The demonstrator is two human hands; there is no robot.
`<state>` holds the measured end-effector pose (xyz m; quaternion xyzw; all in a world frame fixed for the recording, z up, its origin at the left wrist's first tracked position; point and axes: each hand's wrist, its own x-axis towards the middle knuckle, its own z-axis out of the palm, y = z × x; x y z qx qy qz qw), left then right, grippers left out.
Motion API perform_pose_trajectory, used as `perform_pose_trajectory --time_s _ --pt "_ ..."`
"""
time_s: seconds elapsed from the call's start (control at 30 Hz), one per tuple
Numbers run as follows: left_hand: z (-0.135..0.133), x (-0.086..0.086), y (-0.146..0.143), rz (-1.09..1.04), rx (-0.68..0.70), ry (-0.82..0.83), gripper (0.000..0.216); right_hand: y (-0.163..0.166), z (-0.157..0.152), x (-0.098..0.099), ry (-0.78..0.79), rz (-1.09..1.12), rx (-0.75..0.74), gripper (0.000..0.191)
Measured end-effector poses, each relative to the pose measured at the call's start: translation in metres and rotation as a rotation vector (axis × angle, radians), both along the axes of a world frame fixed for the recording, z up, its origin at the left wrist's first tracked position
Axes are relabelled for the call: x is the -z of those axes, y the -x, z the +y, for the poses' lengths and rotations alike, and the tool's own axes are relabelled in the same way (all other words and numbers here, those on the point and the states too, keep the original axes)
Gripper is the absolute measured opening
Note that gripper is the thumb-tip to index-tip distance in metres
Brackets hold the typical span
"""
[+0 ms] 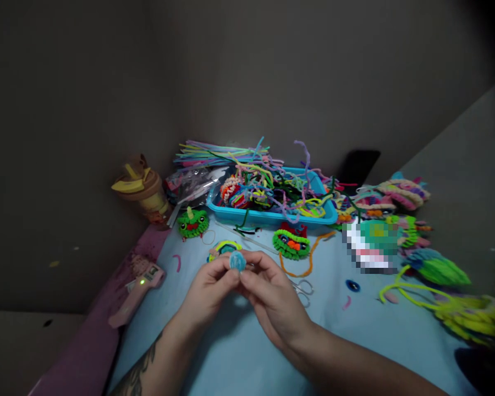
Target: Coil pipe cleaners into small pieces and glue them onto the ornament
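Both my hands meet over the light blue tablecloth (239, 352). My left hand (208, 291) and my right hand (272, 297) pinch a small round blue fuzzy disc (237, 262) between their fingertips. Just behind the disc lies a round piece with a yellow-green rim and a blue middle (225, 248). A green fuzzy face with an orange mouth (291, 243) lies to the right of it. Small scissors (303, 289) rest on the cloth beside my right hand.
A blue tray (272, 217) heaped with coloured pipe cleaners stands at the back. A green frog-like figure (193, 223), a yellow-lidded cup (142, 192) and a pink glue gun with a green light (136, 291) are on the left. More fuzzy craft pieces (437, 269) lie on the right.
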<state>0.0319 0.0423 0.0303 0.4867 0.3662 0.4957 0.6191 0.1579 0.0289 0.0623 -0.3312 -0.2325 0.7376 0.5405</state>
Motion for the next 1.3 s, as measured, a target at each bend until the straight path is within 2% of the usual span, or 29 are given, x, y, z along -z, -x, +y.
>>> perform_pose_trajectory --time_s 0.2,0.5,0.67,0.87,1.17,1.3 --pt "0.0 0.003 0.002 -0.072 0.07 0.065 0.028 0.0 -0.003 -0.004 -0.028 -0.074 0.025 0.025" --pt "-0.002 -0.001 0.001 -0.186 0.088 0.135 0.03 0.004 -0.01 -0.012 -0.068 -0.138 0.065 0.021" --pt "-0.004 0.002 0.004 -0.173 0.153 0.158 0.036 0.006 -0.016 -0.016 -0.127 -0.171 0.102 0.021" --pt "-0.004 -0.002 0.005 -0.154 0.237 0.156 0.043 0.005 -0.02 -0.015 -0.164 -0.173 0.065 0.021" --pt "-0.003 -0.003 0.005 -0.155 0.277 0.133 0.043 0.006 -0.02 -0.016 -0.171 -0.179 0.058 0.021" --pt "-0.004 -0.002 0.005 -0.178 0.254 0.155 0.043 0.006 -0.019 -0.016 -0.15 -0.184 0.044 0.022"
